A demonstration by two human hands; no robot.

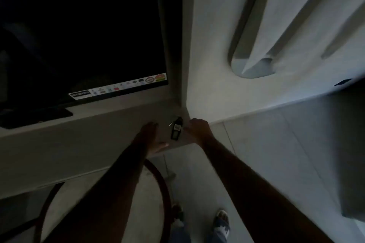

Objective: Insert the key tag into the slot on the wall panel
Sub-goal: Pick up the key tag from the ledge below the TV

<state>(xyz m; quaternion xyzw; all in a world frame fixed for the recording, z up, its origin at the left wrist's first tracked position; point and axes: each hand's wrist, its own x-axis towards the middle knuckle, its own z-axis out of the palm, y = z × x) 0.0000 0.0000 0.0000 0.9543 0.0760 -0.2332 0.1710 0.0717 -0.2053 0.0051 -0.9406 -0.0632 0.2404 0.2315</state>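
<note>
A black key tag [175, 130] with a pale label and a small metal key lies flat on a grey shelf [98, 140], near the shelf's right end by the wall corner. My left hand [152, 136] rests flat on the shelf just left of the tag, fingers spread, holding nothing. My right hand [198, 127] is just right of the tag with fingers curled, its fingertips at the tag's edge; whether it grips the tag is unclear in the dim light. No wall panel or slot is visible.
A dark television [83, 35] with a sticker strip stands on the shelf at the left. A pale wall [213, 65] rises on the right. A round chair back [158, 179] is below the shelf. My feet [221, 221] stand on a tiled floor.
</note>
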